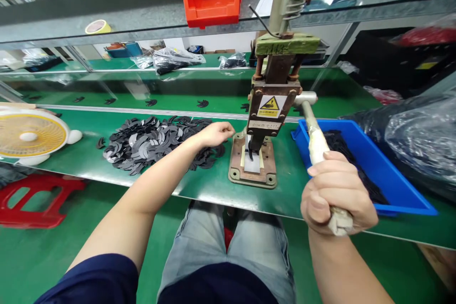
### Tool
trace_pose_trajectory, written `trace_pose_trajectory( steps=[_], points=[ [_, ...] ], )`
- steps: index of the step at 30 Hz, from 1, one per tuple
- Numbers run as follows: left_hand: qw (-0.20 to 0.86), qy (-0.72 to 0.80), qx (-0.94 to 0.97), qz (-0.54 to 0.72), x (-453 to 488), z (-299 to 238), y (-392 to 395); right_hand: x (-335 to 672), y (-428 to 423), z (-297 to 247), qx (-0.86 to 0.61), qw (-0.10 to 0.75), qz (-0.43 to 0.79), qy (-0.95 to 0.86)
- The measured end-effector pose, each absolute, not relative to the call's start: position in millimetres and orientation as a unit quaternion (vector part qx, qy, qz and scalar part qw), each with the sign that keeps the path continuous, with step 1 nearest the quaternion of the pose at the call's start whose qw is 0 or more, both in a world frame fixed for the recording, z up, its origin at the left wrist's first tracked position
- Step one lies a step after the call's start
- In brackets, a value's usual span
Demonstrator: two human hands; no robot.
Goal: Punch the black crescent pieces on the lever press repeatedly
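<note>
My right hand [338, 192] is wrapped around the tape-covered lever handle [317, 140] of a hand press [267, 109]. On the press's base plate [235, 164], a dark curved piece [251, 153] lies under the ram on a light plate. My left hand [219, 133] is just left of the press, fingers curled together; whatever they hold, if anything, is hidden. Under and beside my left forearm spreads a pile of dark grey, curved, flat pieces [153, 142].
A blue bin [388, 175] with dark pieces stands right of the press. At left are a yellow fan [28, 135] and a red stool [39, 199]. Several small dark pieces lie along the strip behind. A red bin [213, 4] and a tape roll [98, 27] sit on the shelf above.
</note>
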State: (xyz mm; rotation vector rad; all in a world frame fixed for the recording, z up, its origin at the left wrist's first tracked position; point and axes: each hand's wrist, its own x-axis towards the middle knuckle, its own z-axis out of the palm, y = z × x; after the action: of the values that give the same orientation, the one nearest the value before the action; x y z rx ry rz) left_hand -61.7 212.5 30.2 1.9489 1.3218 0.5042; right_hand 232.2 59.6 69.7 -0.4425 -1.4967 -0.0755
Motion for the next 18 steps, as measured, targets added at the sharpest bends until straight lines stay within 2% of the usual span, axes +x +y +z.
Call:
trace_pose_trajectory(
  steps=[3,7,11,18],
  points=[
    [0.177,0.6,0.773,0.107,-84,25,247,230,60,68,-0.201,0.723,-0.037,-0.66],
    [0.083,0.629,0.773,-0.024,-78,8,275,231,58,69,-0.208,0.714,-0.035,-0.668],
    [0.072,0.629,0.77,-0.076,-57,-2,282,233,55,72,-0.213,0.702,-0.03,-0.679],
    [0.122,0.599,0.79,0.045,-52,7,269,234,60,72,-0.2,0.703,-0.037,-0.681]
  ],
)
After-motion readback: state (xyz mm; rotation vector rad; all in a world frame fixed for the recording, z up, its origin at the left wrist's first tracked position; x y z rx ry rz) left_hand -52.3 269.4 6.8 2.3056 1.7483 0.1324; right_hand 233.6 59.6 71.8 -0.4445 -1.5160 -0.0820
